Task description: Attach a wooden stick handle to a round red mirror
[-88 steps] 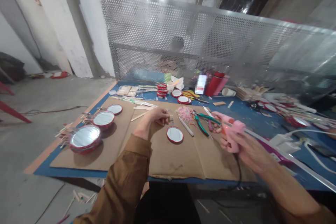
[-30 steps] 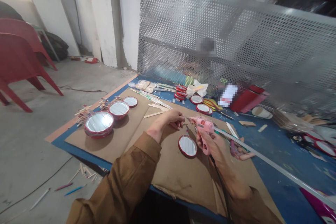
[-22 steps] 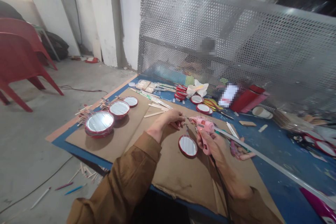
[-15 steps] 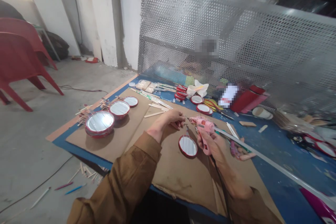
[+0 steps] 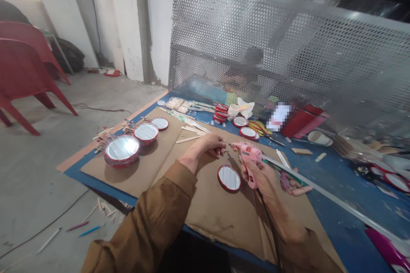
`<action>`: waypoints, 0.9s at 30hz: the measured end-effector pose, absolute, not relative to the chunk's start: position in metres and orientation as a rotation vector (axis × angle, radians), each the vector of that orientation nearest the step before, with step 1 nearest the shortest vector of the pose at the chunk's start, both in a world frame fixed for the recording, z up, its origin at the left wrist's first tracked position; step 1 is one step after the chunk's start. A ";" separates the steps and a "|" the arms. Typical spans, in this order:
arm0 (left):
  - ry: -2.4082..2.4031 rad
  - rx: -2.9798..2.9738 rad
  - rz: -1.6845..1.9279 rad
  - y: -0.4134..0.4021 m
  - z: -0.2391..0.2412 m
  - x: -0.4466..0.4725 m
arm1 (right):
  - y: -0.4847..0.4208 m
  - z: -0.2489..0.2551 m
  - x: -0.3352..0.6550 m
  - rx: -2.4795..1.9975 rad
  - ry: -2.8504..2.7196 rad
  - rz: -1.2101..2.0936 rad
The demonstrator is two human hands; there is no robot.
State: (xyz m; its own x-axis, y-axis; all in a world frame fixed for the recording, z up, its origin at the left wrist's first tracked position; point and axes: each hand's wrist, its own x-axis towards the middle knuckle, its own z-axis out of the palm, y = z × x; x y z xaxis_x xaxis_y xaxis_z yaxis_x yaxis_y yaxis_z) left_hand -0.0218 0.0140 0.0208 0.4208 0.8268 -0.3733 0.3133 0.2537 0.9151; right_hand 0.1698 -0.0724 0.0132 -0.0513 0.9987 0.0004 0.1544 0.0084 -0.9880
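Note:
My right hand (image 5: 262,175) is wrapped round the grip of a pink hot glue gun (image 5: 251,152). A long clear glue stick (image 5: 307,181) sticks out of its back. My left hand (image 5: 214,145) is closed in a pinch just left of the gun's nozzle, over the cardboard. Whatever its fingers hold is too small to make out. Below and between my hands lies a small round piece (image 5: 229,178) with a red rim, a white striped face and strings reaching up to a short neck. The cardboard sheet (image 5: 208,211) lies under it.
Stacked red-rimmed rounds with stick necks (image 5: 121,150) stand at the left. Loose wooden sticks (image 5: 187,138) lie behind my left hand. Further back are more red rounds (image 5: 240,121), a red bottle (image 5: 301,120) and a paper cup (image 5: 320,137). A perforated metal panel (image 5: 205,30) rises behind the table.
Hardly anything differs. Both hands stay in place, the glue gun's nozzle still beside the left fingertips.

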 end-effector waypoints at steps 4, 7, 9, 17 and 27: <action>1.142 1.321 0.466 0.015 0.021 -0.022 | -0.072 0.012 0.171 -1.307 -1.393 1.156; 1.146 1.311 0.470 0.014 0.021 -0.022 | -0.071 0.012 0.172 -1.305 -1.381 1.150; 1.156 1.305 0.471 0.013 0.022 -0.022 | -0.070 0.012 0.173 -1.305 -1.382 1.159; 1.163 1.323 0.481 0.013 0.021 -0.022 | -0.068 0.012 0.176 -1.312 -1.408 1.171; 1.153 1.310 0.504 0.013 0.022 -0.022 | -0.073 0.012 0.167 -1.332 -1.251 1.188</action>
